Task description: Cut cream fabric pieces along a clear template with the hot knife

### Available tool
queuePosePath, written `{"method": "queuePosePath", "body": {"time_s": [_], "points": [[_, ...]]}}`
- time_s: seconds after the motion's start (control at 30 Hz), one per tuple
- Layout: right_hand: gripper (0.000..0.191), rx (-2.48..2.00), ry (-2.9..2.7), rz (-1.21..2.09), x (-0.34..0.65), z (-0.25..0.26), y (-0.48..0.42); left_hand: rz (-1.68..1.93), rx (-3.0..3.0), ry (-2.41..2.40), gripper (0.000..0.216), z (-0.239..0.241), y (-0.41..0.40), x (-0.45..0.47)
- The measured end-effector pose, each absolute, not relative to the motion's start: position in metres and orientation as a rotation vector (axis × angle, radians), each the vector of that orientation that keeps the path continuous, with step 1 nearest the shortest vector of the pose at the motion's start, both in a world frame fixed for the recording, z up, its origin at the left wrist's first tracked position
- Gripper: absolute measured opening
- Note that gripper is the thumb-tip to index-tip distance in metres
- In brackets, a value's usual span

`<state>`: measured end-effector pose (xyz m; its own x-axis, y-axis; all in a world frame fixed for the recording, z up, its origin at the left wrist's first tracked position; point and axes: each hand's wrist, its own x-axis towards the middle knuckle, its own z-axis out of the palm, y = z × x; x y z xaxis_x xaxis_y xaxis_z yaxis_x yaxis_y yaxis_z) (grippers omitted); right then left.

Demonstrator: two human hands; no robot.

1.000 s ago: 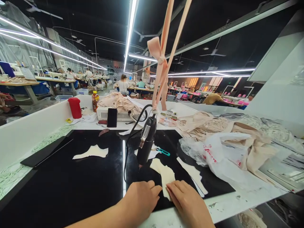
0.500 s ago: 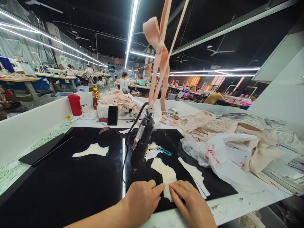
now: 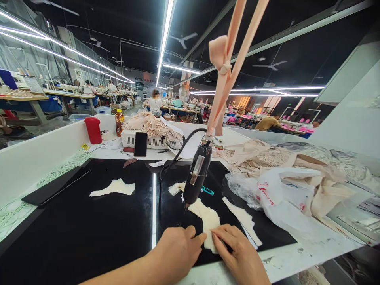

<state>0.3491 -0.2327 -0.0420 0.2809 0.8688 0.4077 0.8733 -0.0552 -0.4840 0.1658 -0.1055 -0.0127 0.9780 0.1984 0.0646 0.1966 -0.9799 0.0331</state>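
Note:
A cream fabric piece (image 3: pixel 211 219) with curved edges lies on the black board (image 3: pixel 118 229). My left hand (image 3: pixel 178 251) is closed, its thumb and forefinger at the left edge of the piece. On the opposite edge, my right hand (image 3: pixel 240 249) pinches the same piece with bent fingers. Just beyond my hands hangs a black corded tool (image 3: pixel 196 174) on a knotted peach strap (image 3: pixel 225 67); its tip is over the far end of the piece. Another cream piece (image 3: pixel 242 215) lies to the right, and one more (image 3: pixel 114 188) to the left.
Behind the tool lies a teal cutter (image 3: pixel 208 190) beside scraps. A white plastic bag (image 3: pixel 285 194) and heaped beige fabric (image 3: pixel 252 152) cover the right side. A phone (image 3: pixel 140 144), a bottle (image 3: pixel 119 122) and a red cup (image 3: pixel 93 130) stand at the back.
The hanging black tool and its strap have swung to the right, so the tip now hangs over the fabric piece's far end. My hands have hardly moved.

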Motion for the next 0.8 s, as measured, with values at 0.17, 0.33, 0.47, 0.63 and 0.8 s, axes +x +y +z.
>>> {"method": "queuePosePath", "body": {"time_s": [0.17,0.33,0.47,0.63,0.8], "points": [[0.029,-1.887,-1.168,0.161,0.358,-0.031,-0.228,0.167,3.09,0.303,0.03,-0.015,-0.106,0.165],[0.039,-1.866,-0.968,0.217,0.38,-0.011,-0.212,0.177,3.071,0.301,0.025,-0.012,-0.107,0.164],[0.044,-1.718,-0.855,0.278,0.394,0.009,-0.192,0.159,3.101,0.282,0.028,-0.01,-0.105,0.163],[0.04,-1.549,-0.838,0.191,0.394,0.04,-0.182,0.128,3.094,0.266,0.028,-0.006,-0.106,0.164],[0.024,-1.534,-1.275,-0.003,0.367,0.049,-0.21,0.081,2.842,0.341,0.04,-0.004,-0.1,0.164]]}}
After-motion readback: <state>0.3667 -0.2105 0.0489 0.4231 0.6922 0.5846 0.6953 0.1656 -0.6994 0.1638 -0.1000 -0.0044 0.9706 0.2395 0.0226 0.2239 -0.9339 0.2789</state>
